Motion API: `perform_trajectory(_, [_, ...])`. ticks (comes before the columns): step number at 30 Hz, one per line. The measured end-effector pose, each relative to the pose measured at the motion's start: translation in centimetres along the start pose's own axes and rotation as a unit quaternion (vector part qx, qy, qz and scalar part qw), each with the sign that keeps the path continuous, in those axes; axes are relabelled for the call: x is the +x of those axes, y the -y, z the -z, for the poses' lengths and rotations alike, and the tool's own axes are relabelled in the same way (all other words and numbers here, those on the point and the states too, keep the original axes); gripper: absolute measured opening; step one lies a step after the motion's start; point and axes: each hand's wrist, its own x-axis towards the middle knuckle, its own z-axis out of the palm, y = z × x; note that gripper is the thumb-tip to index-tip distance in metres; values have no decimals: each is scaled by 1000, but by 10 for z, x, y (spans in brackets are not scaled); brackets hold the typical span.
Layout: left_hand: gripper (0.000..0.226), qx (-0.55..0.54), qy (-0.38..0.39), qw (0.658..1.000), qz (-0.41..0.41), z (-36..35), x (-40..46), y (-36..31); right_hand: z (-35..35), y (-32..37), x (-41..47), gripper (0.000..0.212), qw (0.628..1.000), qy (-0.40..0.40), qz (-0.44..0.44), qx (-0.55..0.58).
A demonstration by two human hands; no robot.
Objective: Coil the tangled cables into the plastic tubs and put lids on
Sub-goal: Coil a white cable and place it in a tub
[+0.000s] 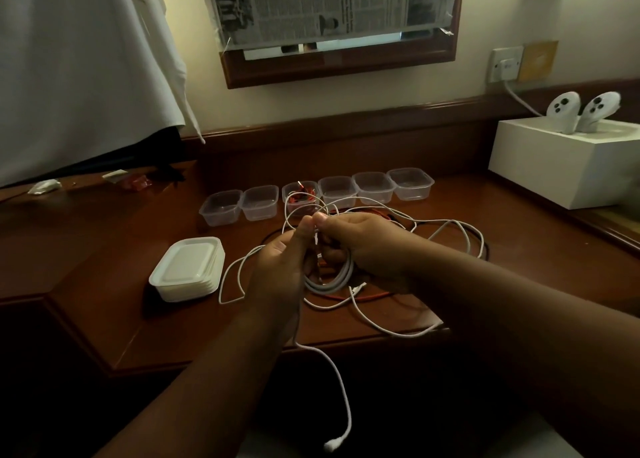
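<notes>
A dim room with a cream wall, where a dark wooden surface [104,250] runs beneath a framed mirror [341,59] mostly covered with newspaper [329,4]. Toward twelve o'clock on the surface stands a row of six clear plastic tubs [317,196]; the third from the left [300,199] already holds a red cable, the others look bare. At nine o'clock from the hands sits a stack of white lids [188,272]. At two o'clock a white box [568,167] carries two white controllers [585,111], with a wall socket [506,65] above.

In the middle the left hand [282,267] and the right hand [360,246] meet, both with fingers curled around a white cable [329,281], thumbs pressed together at the top and a coiled bundle hanging between them. Loose loops of the same white cable spread toward three o'clock and six o'clock, one end dangling off the surface edge with its plug [332,444] low down. An orange cable [363,297] and a black cable [486,250] lie tangled beneath on the surface.
</notes>
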Motion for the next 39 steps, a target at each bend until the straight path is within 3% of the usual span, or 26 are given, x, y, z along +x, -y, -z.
perform_trajectory(4, [45,16,20,999,-23,5,1,4,-1,4,-3,40,999,-35,22,36])
perform_trajectory(6, [45,41,2,998,-47,8,2,10,2,6,-3,40,994,-49,16,93])
perform_trajectory(9, [24,30,-42,996,-73,12,3,16,7,8,-1,38,978,-70,13,196])
perform_trajectory(13, [23,16,-69,997,-44,8,-2,16,3,8,3,37,972,-102,40,207])
perform_trajectory(17, [29,69,1,998,0,-5,-11,18,-5,6,7,36,952,-145,86,254])
perform_trajectory(20, [42,92,72,992,51,-11,-17,15,-6,-2,12,36,954,-207,170,131])
perform_trajectory(22, [43,32,115,987,112,-13,-20,7,-6,-7,14,29,941,-243,236,21])
perform_trajectory(25, [35,-19,164,964,206,-15,-22,-1,-5,-10,17,23,878,-291,316,-211])
perform_trajectory(28, [17,177,174,959,139,-10,-23,-6,-1,-14,19,29,780,-285,345,-438])
perform_trajectory(29, [16,259,170,947,91,-7,-22,-8,-1,-15,19,37,768,-271,323,-482])
perform_trajectory(31, [21,416,151,895,-52,5,-15,-11,2,-13,18,40,780,-228,227,-536])
perform_trajectory(33, [17,481,99,851,-186,16,-11,-13,1,-9,16,35,831,-150,139,-517])
perform_trajectory(36, [11,418,37,876,-237,26,-8,-10,-2,-5,10,53,952,-35,43,-300])
perform_trajectory(37, [18,409,20,880,-243,27,-7,-8,-3,-5,8,59,979,-13,3,-206])
perform_trajectory(39, [31,403,-2,882,-244,29,-5,-3,-3,-4,4,62,994,15,-18,-110])
